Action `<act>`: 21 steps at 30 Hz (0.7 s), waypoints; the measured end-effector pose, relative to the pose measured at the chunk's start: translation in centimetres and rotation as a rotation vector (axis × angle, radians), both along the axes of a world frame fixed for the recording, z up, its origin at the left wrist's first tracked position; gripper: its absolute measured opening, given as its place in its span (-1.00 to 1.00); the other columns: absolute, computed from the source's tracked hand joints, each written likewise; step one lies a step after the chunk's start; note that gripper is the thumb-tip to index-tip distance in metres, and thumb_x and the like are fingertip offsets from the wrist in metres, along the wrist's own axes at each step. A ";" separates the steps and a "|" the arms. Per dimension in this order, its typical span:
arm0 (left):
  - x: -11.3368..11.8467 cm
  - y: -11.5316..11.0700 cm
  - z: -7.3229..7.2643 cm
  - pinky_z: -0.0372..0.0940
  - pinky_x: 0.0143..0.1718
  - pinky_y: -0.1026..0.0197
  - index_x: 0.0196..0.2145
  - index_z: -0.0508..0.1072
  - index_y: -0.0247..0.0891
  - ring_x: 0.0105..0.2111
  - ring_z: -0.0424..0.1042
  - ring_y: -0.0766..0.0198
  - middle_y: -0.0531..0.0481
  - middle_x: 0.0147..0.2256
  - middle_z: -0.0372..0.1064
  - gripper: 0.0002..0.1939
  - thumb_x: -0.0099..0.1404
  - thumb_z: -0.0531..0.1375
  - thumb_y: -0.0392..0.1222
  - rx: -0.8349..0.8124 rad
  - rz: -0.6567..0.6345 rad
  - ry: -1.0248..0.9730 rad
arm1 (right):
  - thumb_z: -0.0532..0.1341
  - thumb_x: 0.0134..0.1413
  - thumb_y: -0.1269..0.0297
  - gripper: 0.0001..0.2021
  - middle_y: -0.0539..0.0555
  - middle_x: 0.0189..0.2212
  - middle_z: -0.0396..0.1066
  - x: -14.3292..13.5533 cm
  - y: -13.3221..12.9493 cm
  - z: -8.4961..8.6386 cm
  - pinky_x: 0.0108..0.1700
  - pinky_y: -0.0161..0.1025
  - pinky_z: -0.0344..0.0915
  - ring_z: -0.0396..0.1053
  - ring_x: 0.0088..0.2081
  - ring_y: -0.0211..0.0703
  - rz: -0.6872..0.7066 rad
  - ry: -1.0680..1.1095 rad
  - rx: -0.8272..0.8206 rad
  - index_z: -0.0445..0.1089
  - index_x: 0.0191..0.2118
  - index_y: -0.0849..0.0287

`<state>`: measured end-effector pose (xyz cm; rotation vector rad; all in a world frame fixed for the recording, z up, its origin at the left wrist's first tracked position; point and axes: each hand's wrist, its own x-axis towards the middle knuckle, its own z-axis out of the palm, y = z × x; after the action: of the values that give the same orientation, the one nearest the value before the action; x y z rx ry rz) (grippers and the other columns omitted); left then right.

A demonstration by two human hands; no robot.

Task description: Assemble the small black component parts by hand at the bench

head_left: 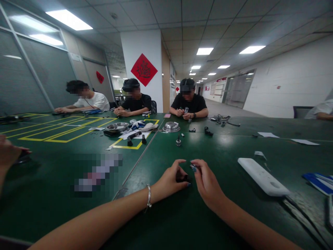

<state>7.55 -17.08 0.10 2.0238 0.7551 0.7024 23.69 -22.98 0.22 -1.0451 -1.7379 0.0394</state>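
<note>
My right hand [208,184] is closed in a pinch on a small shiny metal piece [193,166], too small to name. Just left of it, my left hand [169,180], with a bracelet at the wrist, curls around a dark thing [186,178] that the fingers partly hide. Its thumb and index finger are apart, pointing towards the right hand. Both hands are low over the green table [166,222]. Beyond them a round metal part [178,142] stands upright, with small metal pieces [192,130] and a black fitting [208,131] farther back.
A white power strip [262,177] with a cable lies at right, near a blue-and-white item [318,182]. Metal bowls [171,127], white gloves [137,124] and black nozzles [129,141] are ahead. Several people sit around; another person's hand [9,152] is at far left.
</note>
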 end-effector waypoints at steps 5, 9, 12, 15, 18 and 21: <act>0.0 0.2 -0.2 0.28 -0.31 0.25 0.07 0.05 -0.19 -0.36 0.33 0.35 0.12 -0.35 0.27 -0.34 0.05 0.24 -0.36 0.044 0.006 0.021 | -0.02 0.22 0.39 -0.83 0.07 -0.39 0.27 -0.1 0.0 0.3 -0.30 -0.23 0.23 0.28 -0.34 -0.13 0.027 -0.321 -0.161 0.31 -0.29 0.18; 0.0 0.4 -0.5 0.28 -0.27 0.21 0.08 0.05 -0.19 -0.33 0.36 0.31 0.08 -0.33 0.30 -0.34 0.06 0.24 -0.33 0.057 -0.004 0.018 | 0.07 0.17 0.43 -0.86 0.06 -0.34 0.29 -0.2 0.4 -0.2 -0.25 -0.22 0.24 0.30 -0.29 -0.12 0.038 -0.324 -0.310 0.34 -0.20 0.17; -0.1 0.4 -0.6 0.29 -0.26 0.20 0.08 0.04 -0.20 -0.31 0.38 0.29 0.06 -0.31 0.32 -0.34 0.07 0.24 -0.31 0.037 -0.017 -0.001 | 0.09 0.15 0.39 -0.80 0.03 -0.39 0.30 -0.1 0.9 -1.0 -0.30 -0.25 0.25 0.31 -0.36 -0.15 0.037 -0.154 -0.366 0.26 -0.09 0.19; -0.1 0.5 -0.6 0.29 -0.28 0.22 0.09 0.03 -0.20 -0.33 0.38 0.30 0.08 -0.33 0.32 -0.31 0.05 0.25 -0.32 0.021 -0.018 0.012 | 0.10 0.14 0.38 -0.90 0.00 -0.43 0.26 -0.1 1.1 -1.3 -0.36 -0.29 0.23 0.28 -0.41 -0.19 0.057 -0.051 -0.370 0.26 -0.20 0.19; -0.1 0.6 -0.7 0.27 -0.32 0.25 0.09 0.03 -0.19 -0.36 0.36 0.32 0.12 -0.37 0.30 -0.29 0.03 0.27 -0.32 0.024 -0.007 0.029 | 0.05 0.14 0.46 -0.87 0.05 -0.35 0.26 -0.1 0.9 -0.5 -0.27 -0.25 0.23 0.28 -0.31 -0.16 0.134 -0.162 -0.296 0.31 -0.26 0.19; -0.1 0.6 -0.7 0.27 -0.32 0.26 0.08 0.05 -0.20 -0.37 0.35 0.33 0.12 -0.38 0.29 -0.30 0.03 0.27 -0.31 0.029 -0.011 0.019 | 0.02 0.13 0.51 -0.80 0.08 -0.34 0.25 0.0 0.6 0.6 -0.22 -0.20 0.21 0.26 -0.28 -0.12 0.182 -0.319 -0.242 0.34 -0.21 0.19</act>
<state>7.48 -16.51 -0.62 2.0616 0.7480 0.6927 23.70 -22.34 0.78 -1.1083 -2.1569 0.2121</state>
